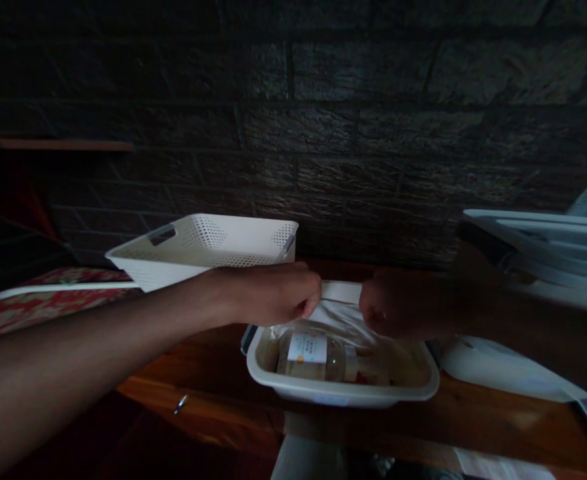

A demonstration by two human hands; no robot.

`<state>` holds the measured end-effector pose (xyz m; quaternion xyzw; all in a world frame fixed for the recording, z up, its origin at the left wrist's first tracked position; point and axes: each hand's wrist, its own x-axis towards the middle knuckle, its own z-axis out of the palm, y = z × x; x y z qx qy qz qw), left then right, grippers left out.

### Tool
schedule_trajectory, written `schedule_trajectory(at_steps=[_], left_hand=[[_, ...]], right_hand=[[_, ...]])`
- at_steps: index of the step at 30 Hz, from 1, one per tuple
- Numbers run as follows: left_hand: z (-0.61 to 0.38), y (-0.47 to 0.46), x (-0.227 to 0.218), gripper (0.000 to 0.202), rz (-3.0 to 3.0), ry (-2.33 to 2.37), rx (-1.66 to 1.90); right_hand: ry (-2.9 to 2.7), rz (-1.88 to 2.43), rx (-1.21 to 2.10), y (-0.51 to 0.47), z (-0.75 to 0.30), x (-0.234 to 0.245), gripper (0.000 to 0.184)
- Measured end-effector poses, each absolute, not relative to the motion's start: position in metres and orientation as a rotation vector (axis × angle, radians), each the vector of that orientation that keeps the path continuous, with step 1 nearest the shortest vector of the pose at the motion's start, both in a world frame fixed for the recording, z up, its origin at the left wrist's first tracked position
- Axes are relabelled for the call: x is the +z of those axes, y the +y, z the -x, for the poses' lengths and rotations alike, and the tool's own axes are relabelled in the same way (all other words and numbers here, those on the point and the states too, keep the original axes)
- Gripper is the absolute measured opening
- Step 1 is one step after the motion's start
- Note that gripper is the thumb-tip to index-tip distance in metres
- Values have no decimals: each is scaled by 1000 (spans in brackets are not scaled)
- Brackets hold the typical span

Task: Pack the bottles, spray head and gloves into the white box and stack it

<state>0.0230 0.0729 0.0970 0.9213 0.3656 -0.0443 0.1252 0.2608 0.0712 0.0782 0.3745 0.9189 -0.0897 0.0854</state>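
Observation:
My left hand (286, 293) is closed over the back left of a white plastic tub (258, 370). My right hand (391, 307) is closed too, at the tub's back right, and is dark. Between them stretches a thin, crumpled white sheet (341, 319), pinched at either side; I cannot tell whether it is plastic or cloth. Below it in the tub lies a clear bottle (283, 363) on its side, with a white label (307, 348). Another small container with something red lies beside it, partly in shadow.
A white perforated basket (161, 270) with grey handles stands at the back left, on red patterned cloth (73, 297). Stacked pale lids or boxes (563, 240) are at the right. The wooden table (213, 407) has a drawer handle (180, 404); a dark brick wall (323, 133) rises behind.

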Motion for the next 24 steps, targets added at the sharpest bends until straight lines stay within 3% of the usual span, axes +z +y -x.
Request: schedule_trajectory(at_steps=[5, 10, 17, 24], left_hand=[[-37, 80, 86, 22, -2634, 871, -207], [-29, 89, 81, 21, -2714, 972, -113], [-31, 94, 69, 28, -2699, 997, -214], [-29, 91, 68, 27, -2685, 1039, -157]], right_hand=[[2963, -874, -488, 80, -241, 61, 21], [2969, -931, -589, 92, -244, 61, 16], [2777, -1050, -410, 94, -268, 59, 31], [2637, -992, -229, 68, -263, 90, 14]])
